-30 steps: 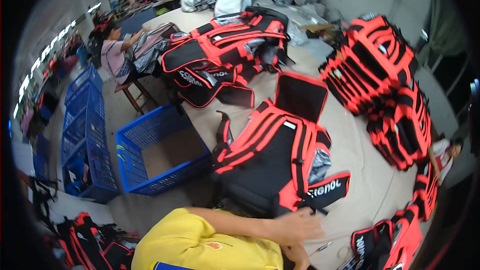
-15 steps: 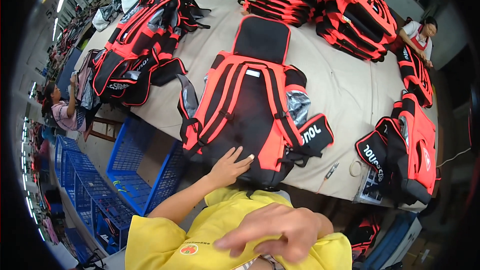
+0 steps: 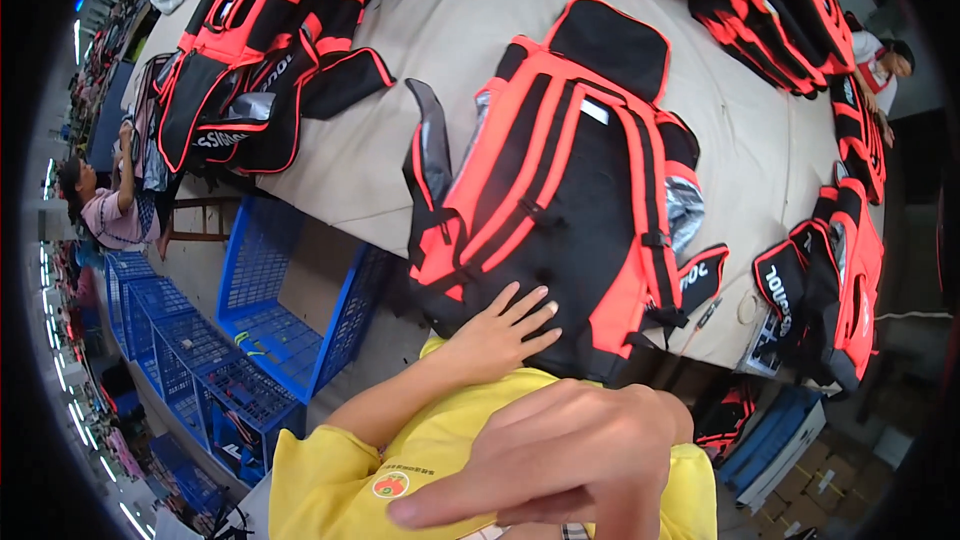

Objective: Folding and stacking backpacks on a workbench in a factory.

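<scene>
While the left hand (image 3: 503, 332) lies flat on the bag (image 3: 545, 210), I can't tell if the right hand (image 3: 575, 450) grips anything.

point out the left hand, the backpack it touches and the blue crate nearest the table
Left hand (image 3: 500, 335), head view: back of the hand
Backpack (image 3: 590, 210), head view: black back panel
Blue crate (image 3: 342, 325), head view: right wall

Backpacks (image 3: 585, 210) on beige-covered table (image 3: 470, 20)
</scene>
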Demonstrator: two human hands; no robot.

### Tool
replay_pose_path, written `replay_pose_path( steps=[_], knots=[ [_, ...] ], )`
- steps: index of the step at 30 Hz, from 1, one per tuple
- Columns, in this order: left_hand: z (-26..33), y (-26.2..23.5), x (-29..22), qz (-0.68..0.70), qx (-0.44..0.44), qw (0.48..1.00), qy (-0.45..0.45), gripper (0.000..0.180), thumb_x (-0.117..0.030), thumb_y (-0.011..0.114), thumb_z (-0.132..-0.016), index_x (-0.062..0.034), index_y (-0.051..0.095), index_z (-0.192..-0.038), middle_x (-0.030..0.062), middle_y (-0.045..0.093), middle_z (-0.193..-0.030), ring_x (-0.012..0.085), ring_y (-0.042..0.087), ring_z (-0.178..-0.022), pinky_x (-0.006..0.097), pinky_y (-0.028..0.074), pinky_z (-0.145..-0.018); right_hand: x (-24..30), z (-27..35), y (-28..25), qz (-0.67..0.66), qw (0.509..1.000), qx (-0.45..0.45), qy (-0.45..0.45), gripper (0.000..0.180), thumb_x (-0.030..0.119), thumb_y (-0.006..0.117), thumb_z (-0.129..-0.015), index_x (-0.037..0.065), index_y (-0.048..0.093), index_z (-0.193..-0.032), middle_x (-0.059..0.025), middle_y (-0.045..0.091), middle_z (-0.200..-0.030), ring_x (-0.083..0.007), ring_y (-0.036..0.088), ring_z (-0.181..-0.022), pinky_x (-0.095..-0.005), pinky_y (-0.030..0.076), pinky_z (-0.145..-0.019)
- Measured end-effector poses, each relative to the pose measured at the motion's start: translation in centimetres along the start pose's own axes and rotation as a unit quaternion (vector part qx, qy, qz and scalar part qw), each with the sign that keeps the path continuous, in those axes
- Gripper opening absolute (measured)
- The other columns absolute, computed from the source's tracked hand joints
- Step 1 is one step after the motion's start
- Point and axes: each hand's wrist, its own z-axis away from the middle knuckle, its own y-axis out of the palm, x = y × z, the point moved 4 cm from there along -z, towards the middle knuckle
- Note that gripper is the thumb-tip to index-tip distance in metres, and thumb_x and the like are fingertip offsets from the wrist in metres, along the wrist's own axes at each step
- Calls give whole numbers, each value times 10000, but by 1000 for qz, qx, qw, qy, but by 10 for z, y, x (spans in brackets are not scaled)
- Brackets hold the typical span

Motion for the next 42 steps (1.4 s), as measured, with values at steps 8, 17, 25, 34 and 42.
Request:
replay_pose_path(
  steps=[8, 17, 25, 34, 42],
  knots=[
    [37, -86, 183, -53, -249, 949, -185, 396, -139, 646, -866, -35, 688, -1246, 126, 635, -1367, 349, 572, -1271, 485, 484, -1045, -159, -45, -147, 449, 820, -304, 183, 258, -20, 560, -1033, -23, 677, -1262, -163, 766, -1090, -240, 765, -996, -339, 584, -883],
    [60, -56, 231, -82, -84, 978, -172, 95, -196, 665, -792, -139, 707, -854, 11, 581, -989, 211, 597, -921, 349, 483, -753, -267, -75, -150, 635, 730, 50, 247, 395, 409, 732, -934, 58, 705, -1112, -121, 676, -1090, -335, 675, -922, -429, 577, -807],
    [179, -59, 263, -10, -129, 957, -260, 68, -177, 698, -774, -135, 653, -802, 17, 560, -870, 215, 600, -791, 358, 505, -613, -246, 17, -179, 652, 718, -23, 241, 387, 312, 848, -792, 82, 656, -1037, -90, 661, -1046, -315, 635, -935, -441, 504, -798],
    [173, -55, 254, 21, -184, 924, -336, 82, -123, 686, -774, -92, 688, -849, 34, 600, -915, 234, 596, -873, 376, 504, -698, -247, 8, -154, 594, 755, -75, 268, 489, 151, 895, -745, 30, 627, -1135, -152, 630, -1174, -375, 627, -1021, -445, 544, -862],
    [156, -83, 253, 46, -184, 927, -323, 198, -83, 704, -738, -58, 733, -933, 76, 626, -1014, 284, 582, -968, 396, 507, -778, -242, 4, -149, 602, 749, -92, 262, 435, 234, 849, -828, 50, 675, -1182, -134, 658, -1246, -345, 656, -1010, -434, 555, -884]
  ],
)
